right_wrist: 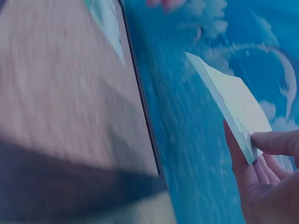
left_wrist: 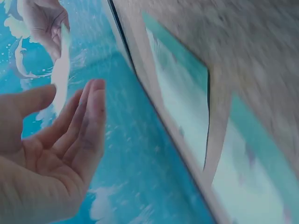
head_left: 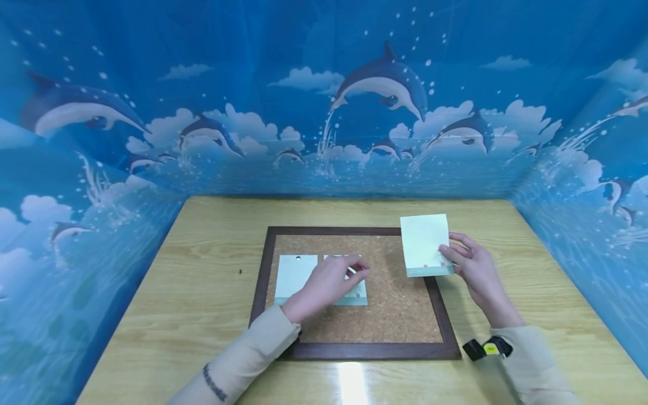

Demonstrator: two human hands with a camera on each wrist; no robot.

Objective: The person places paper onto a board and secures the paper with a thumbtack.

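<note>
My right hand (head_left: 478,275) pinches a pale green sheet of notepaper (head_left: 422,242) by its right edge, thumb in front and fingers behind. The sheet is held up over the right side of a cork board (head_left: 400,315); in the right wrist view the paper (right_wrist: 233,102) bends slightly. My left hand (head_left: 329,281) hovers over the board with its fingers loosely bent. The left wrist view shows a gap between that thumb and the fingertips (left_wrist: 97,88), with nothing visible there. Below it, a second note (head_left: 351,300) is partly covered. Left of that lies another note (head_left: 293,275) with a dark-rimmed spot at its top.
A dark wooden frame (head_left: 372,351) borders the cork board on a light wood table (head_left: 202,270). A blue dolphin-print cloth (head_left: 283,67) surrounds the table at the back and sides. One small dark speck (head_left: 240,271) lies on the table left of the board.
</note>
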